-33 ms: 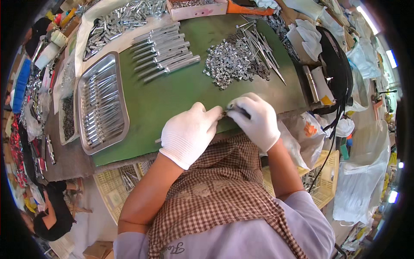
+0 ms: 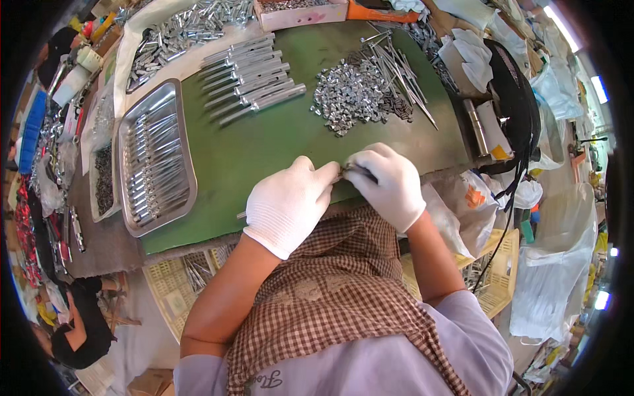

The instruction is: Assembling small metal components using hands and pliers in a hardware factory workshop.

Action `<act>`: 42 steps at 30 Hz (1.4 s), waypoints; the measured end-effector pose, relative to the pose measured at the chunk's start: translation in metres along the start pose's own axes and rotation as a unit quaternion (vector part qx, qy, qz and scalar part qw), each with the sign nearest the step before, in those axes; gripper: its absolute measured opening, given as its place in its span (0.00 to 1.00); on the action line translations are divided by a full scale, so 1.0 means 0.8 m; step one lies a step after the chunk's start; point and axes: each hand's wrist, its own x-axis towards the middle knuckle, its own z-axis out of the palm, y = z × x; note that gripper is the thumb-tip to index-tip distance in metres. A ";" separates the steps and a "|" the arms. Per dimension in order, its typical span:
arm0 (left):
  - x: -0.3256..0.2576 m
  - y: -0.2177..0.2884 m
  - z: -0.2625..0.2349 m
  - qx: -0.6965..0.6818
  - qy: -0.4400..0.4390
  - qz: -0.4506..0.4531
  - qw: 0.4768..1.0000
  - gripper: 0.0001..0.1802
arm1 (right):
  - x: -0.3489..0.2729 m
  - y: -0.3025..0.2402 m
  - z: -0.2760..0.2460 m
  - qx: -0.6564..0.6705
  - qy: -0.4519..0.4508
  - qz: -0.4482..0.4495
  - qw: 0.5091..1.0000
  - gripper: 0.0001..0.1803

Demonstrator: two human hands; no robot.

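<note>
My left hand (image 2: pixel 290 201), in a white knit glove, is closed around a thin metal rod (image 2: pixel 242 216), whose tail end sticks out beside the wrist. Thumb and fingers of my gloved right hand (image 2: pixel 391 188) pinch a small dark piece (image 2: pixel 364 173) against the rod's other end. The fingertips of both hands nearly meet there and hide most of the joint. Beyond them, on the green mat (image 2: pixel 264 142), lies a heap of small silver metal pieces (image 2: pixel 343 99). Long thin rods (image 2: pixel 406 72) and short dark screws (image 2: pixel 398 107) lie next to it.
At left stands a steel tray (image 2: pixel 191 165) of rods with fitted ends. Several metal tubes with rods (image 2: pixel 254 79) lie in a row behind. A pink box (image 2: pixel 304 14) and an orange-handled tool (image 2: pixel 376 13) are at the back. Yellow crates (image 2: pixel 505 267) sit below the table edge.
My right hand has turned and shifted very slightly at the rod's end. The left hand keeps its place and grip.
</note>
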 end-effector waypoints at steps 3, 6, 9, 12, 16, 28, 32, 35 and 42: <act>0.000 0.000 0.000 -0.008 0.001 -0.006 1.000 0.11 | 0.001 -0.004 0.005 -0.061 -0.012 -0.012 0.998 0.06; -0.002 -0.003 0.004 -0.012 0.023 0.001 1.000 0.12 | 0.005 -0.008 0.001 -0.103 -0.051 -0.005 0.993 0.06; -0.001 -0.002 0.001 -0.021 0.009 0.000 1.000 0.13 | 0.009 -0.002 -0.002 -0.080 -0.084 0.025 0.993 0.06; -0.002 -0.003 0.002 -0.008 0.006 0.009 1.000 0.13 | 0.015 0.000 -0.005 -0.023 -0.105 0.049 0.993 0.08; 0.000 -0.006 0.002 0.029 -0.003 0.034 0.999 0.15 | 0.015 0.007 -0.006 -0.046 -0.094 0.039 0.994 0.12; 0.000 0.000 0.000 0.055 -0.024 0.030 0.998 0.14 | 0.042 0.011 0.042 0.762 0.039 0.062 0.644 0.27; 0.003 0.000 -0.007 0.066 -0.028 0.058 0.996 0.14 | 0.035 -0.004 0.046 0.687 0.074 0.075 0.719 0.30; 0.008 0.002 -0.011 0.060 -0.040 0.061 0.996 0.10 | 0.032 0.002 0.054 0.647 0.079 0.054 0.757 0.32; 0.024 0.009 0.006 0.032 -0.021 0.054 0.998 0.09 | 0.038 0.009 0.046 0.713 0.095 0.100 0.688 0.29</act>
